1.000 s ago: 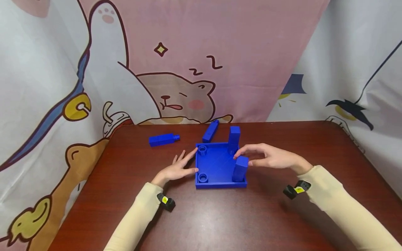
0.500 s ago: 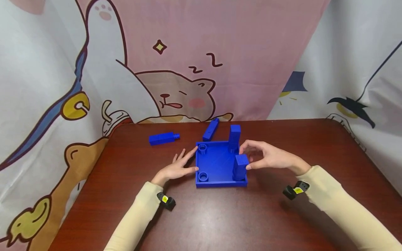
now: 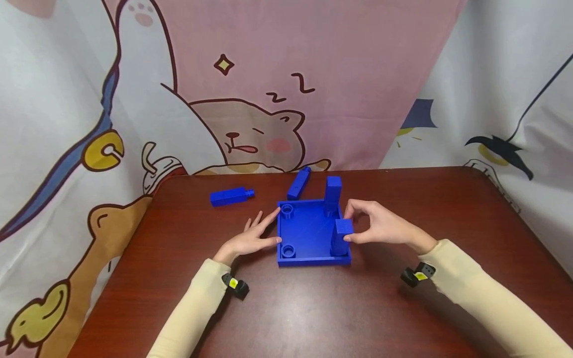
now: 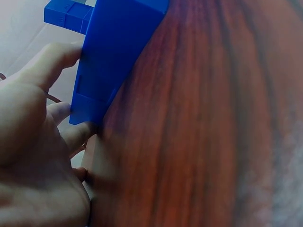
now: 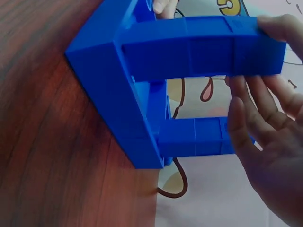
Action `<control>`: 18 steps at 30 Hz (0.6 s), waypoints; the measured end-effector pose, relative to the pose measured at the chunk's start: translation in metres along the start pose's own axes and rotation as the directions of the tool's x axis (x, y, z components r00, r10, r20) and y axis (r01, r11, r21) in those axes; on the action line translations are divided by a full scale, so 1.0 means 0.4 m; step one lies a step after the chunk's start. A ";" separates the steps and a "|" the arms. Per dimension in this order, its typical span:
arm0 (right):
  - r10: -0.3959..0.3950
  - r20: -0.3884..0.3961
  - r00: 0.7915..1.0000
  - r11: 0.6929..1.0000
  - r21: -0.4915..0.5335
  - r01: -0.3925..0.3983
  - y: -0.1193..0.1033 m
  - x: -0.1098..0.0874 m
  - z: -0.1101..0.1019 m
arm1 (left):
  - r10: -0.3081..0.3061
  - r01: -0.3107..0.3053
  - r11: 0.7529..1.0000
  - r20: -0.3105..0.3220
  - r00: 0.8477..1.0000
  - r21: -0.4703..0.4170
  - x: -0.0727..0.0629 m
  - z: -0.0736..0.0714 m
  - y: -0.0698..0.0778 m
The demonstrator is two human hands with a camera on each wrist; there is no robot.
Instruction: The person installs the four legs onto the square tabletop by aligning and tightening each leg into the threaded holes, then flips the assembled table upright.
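A blue square base with a raised rim lies on the table. Upright in its near right corner stands a blue square leg, pinched near its top by my right hand; the right wrist view shows thumb and fingers on opposite sides of this leg. A matching leg rises from the far right corner. Both left corners hold round sockets. My left hand has its fingers spread, with fingertips touching the left side of the base.
Behind the base, one loose blue leg lies at a slant. Another loose leg lies farther left, its narrower peg end pointing right. The brown wooden table ends at a patterned curtain at the back.
My right hand has closed in and taken hold of the near right leg, which leaned slightly earlier and now stands straighter. The left hand stays against the base.
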State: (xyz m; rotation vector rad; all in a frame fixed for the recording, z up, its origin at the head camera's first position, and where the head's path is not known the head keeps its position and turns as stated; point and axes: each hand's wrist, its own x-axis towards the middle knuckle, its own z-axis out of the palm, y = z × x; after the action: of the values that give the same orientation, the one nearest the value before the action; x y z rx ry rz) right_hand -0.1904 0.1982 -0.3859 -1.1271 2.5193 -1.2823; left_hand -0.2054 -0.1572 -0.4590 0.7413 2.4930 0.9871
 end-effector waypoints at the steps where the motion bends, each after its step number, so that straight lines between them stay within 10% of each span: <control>1: -0.008 -0.014 1.000 1.000 -0.017 0.008 -0.003 0.001 0.003 | 0.001 -0.001 1.000 -0.001 1.000 0.000 0.000 -0.001 0.000; 9: -0.039 -0.079 0.996 0.997 -0.065 0.034 -0.087 0.010 0.007 | 0.003 -0.003 1.000 -0.006 1.000 0.006 0.003 -0.008 0.005; 18: -0.017 -0.082 0.997 0.999 -0.046 0.013 -0.004 0.006 0.027 | -0.012 0.012 1.000 0.021 1.000 -0.004 0.001 -0.005 -0.003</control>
State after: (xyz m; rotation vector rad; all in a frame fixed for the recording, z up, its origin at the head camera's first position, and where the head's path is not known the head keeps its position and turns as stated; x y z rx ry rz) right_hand -0.1871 0.1889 -0.3912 -1.1268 2.6167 -1.3071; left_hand -0.2070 -0.1590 -0.4585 0.7312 2.4738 0.9745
